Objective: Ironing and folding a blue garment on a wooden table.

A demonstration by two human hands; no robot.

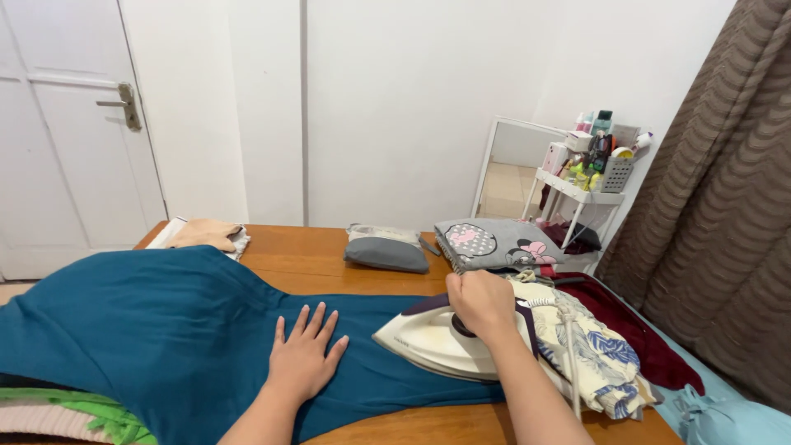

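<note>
A teal cloth (148,330) lies spread across a wooden table (313,259). My left hand (305,358) rests flat on it, fingers apart, pressing the fabric down. My right hand (480,302) is closed around the dark handle of a white iron (437,339), which sits soleplate-down on the teal cloth with its tip pointing left toward my left hand. The iron's white cord (568,346) runs down over a floral garment (597,354) at the right.
Folded clothes sit around: a grey bundle (387,250), a grey cartoon-print piece (494,243), a beige piece (206,235), a maroon cloth (643,334), green fabric (99,408). A white shelf rack (589,177) with bottles, a mirror (507,169), a brown curtain (717,206) and a white door (66,124) stand beyond.
</note>
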